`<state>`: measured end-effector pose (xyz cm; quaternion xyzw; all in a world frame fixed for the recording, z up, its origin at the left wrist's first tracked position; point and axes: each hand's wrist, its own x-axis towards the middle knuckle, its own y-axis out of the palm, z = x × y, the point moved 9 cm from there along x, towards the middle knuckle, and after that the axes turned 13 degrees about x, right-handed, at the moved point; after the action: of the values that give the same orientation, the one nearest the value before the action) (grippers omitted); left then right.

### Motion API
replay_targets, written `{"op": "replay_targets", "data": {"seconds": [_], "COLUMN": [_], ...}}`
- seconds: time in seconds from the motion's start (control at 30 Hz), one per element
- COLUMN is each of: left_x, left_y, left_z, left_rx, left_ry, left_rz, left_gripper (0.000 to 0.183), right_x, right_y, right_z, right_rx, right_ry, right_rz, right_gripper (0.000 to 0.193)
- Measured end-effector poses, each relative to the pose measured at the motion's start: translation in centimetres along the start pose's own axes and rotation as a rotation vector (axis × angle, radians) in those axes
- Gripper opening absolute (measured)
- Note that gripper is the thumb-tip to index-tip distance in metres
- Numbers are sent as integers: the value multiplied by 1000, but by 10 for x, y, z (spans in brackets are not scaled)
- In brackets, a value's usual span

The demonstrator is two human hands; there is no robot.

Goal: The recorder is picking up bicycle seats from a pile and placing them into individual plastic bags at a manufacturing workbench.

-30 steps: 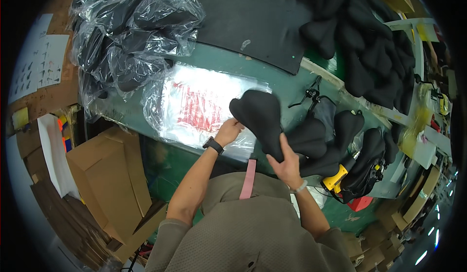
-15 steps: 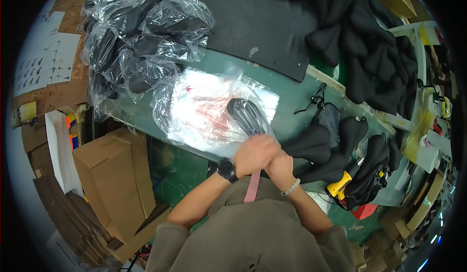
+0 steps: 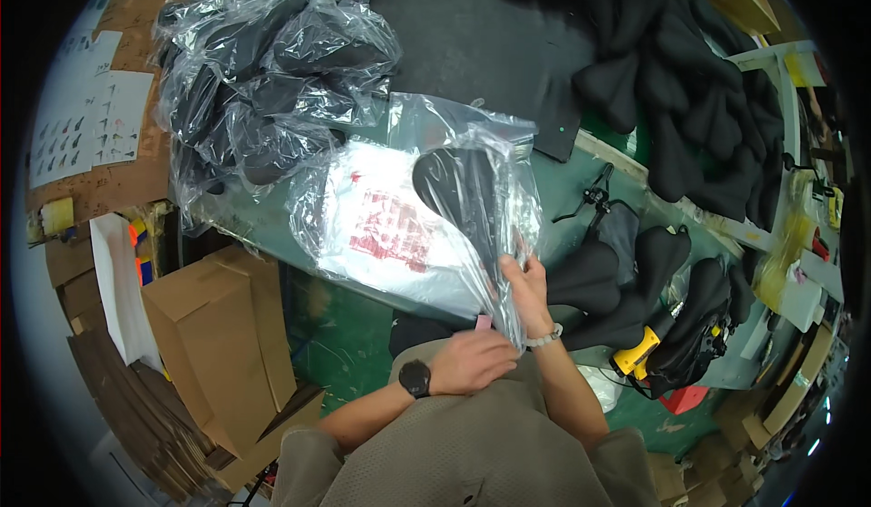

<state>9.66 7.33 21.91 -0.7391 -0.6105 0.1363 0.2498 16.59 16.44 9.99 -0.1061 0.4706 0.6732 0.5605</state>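
A black padded bicycle saddle cover [image 3: 458, 180], wide end away from me, lies inside a clear plastic bag [image 3: 499, 253]. My right hand [image 3: 529, 291], with a beaded bracelet, grips the bag's right side, thumb on top. Close to my body, my left hand [image 3: 474, 362], wearing a dark watch, has its fingers curled at the gathered near end of the bag. Beneath and left of the bag lies a flat white plastic package [image 3: 390, 226] with red print. Part of a pink strip [image 3: 484, 323] shows beside my left hand.
Bagged black covers [image 3: 272, 81] are heaped at the far left. Loose black saddle covers [image 3: 671, 90] pile up at the far right, with more [image 3: 590, 271] beside my right hand. A yellow-handled tool [image 3: 635, 353] lies at right; a cardboard box [image 3: 218, 326] stands left below the table.
My hands have moved apart: the left down toward my body, the right up along the bag. The bag is now stretched longer, its far end spread higher over the table.
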Motion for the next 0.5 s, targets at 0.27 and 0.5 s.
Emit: {"op": "replay_targets", "data": {"seconds": [0.27, 0.5], "left_x": [37, -13], "left_y": [-58, 30], "left_z": [208, 197], "left_rx": [678, 816], "left_ry": [-422, -529], "left_rz": [-127, 187], "left_gripper": [47, 66], "right_x": [15, 154], "right_y": [14, 147], "right_z": [57, 155], "right_rx": [237, 30], "right_ry": [-284, -385], "right_rz": [-110, 197], "right_gripper": [45, 61]}}
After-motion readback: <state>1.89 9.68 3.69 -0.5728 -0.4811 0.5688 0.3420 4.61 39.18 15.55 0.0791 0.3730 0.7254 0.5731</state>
